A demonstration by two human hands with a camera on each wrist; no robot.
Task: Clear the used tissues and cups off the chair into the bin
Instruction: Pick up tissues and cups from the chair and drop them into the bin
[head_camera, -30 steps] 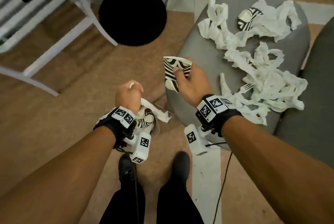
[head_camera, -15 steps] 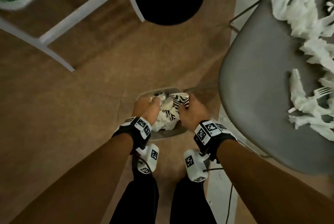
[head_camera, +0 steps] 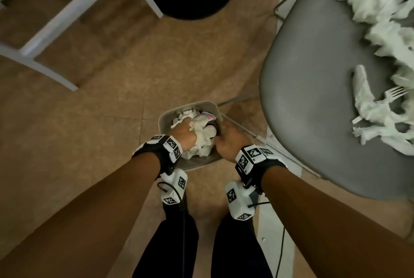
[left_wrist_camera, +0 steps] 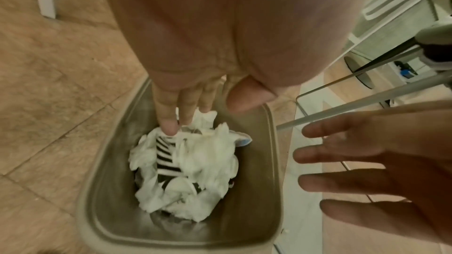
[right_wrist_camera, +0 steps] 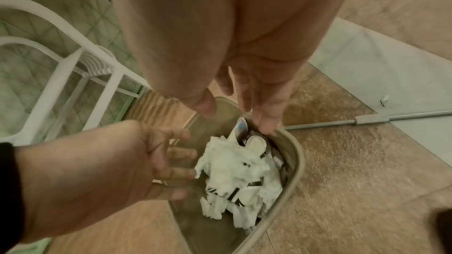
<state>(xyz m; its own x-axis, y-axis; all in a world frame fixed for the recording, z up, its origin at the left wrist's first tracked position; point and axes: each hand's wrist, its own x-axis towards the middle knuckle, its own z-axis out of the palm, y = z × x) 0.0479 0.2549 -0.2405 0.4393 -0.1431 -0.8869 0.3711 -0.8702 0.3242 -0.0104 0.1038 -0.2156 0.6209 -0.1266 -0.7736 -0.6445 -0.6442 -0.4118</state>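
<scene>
while both hands hang over the bin, the risks, near to far:
left hand: fingers straight and loose, tips brushing the tissues heaped in the bin; a shred could cling and lift out as it rises.
right hand: spread wide, holding nothing, at the bin's right rim; a knock could tip the bin.
striped cup: wedged among the tissues inside.
chair: more tissues and a fork lie toward its far right edge; a hasty grab could bin the fork or spill scraps.
</scene>
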